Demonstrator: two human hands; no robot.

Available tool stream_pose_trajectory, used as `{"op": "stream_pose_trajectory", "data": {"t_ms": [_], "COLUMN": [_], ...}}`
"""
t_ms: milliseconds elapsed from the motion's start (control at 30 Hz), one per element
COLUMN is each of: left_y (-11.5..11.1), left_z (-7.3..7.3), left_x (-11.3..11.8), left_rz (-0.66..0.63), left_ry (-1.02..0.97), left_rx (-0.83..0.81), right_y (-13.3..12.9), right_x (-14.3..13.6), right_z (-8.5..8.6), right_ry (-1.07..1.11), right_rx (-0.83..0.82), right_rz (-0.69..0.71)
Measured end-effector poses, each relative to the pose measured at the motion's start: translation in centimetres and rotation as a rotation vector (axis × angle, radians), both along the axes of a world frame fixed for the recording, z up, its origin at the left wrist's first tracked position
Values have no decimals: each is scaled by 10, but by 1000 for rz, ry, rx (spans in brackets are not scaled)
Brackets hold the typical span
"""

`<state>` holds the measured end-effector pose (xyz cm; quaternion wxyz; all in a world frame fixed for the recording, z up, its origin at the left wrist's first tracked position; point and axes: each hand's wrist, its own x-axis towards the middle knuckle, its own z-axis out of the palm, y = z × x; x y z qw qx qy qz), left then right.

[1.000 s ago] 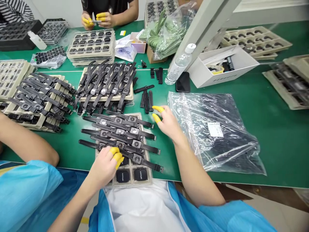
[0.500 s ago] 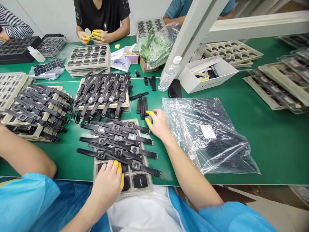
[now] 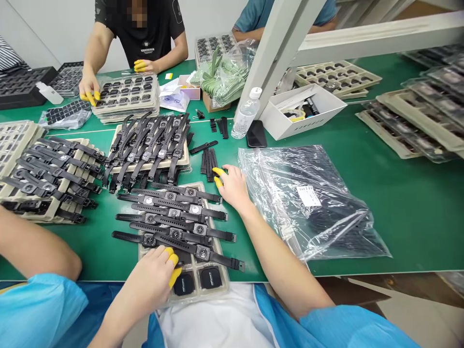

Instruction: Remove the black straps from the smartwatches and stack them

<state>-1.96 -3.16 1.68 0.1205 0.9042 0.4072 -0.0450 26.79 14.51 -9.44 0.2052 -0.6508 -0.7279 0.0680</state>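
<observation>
My left hand (image 3: 155, 271), in yellow finger cots, is bent down over the near left part of a beige tray (image 3: 224, 285). Its fingers are curled together, and what lies under them is hidden. Several black watches (image 3: 203, 252) with straps attached lie face down across this tray. Two square black watch faces (image 3: 210, 277) show in its front compartments. My right hand (image 3: 234, 187) reaches past the tray, thumb and index finger apart, with its fingertips at the edge of a few loose black watch straps (image 3: 207, 163).
Strapped watches fill trays at left (image 3: 68, 169) and behind (image 3: 147, 145). To the right lies a clear plastic bag (image 3: 308, 217) of dark straps. A bottle (image 3: 247, 113), phone (image 3: 256, 134) and white box (image 3: 308, 116) stand near a post. A co-worker's hand (image 3: 90, 89) touches a far tray.
My left hand has shifted left and slightly nearer me, uncovering more of a front compartment. My right hand stays by the loose straps. The co-worker opposite has reached out to a tray. The view shifted slightly.
</observation>
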Motion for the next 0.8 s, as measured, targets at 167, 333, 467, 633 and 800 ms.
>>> {"op": "stream_pose_trajectory", "data": {"t_ms": [167,333,467,633,800], "left_y": [25,73,97,91,91], "left_z": [30,45,22,-25,-40], "left_x": [9,51,78,85,77], "left_rz": [-18,20,127,268,401], "left_ry": [-175,-284,-349,-583,-731], "left_rx": [3,-41,-255,-462,-431], "right_y": [1,0,-7,-14,-19], "right_x": [3,9,19,30,35], "right_z": [4,3,0,-3,11], "right_ry": [-9,4,-4,-14,233], "right_rx": [-24,-62,-44,-92,-48], "right_rz": [-42,-145,-146,-149,-163]}}
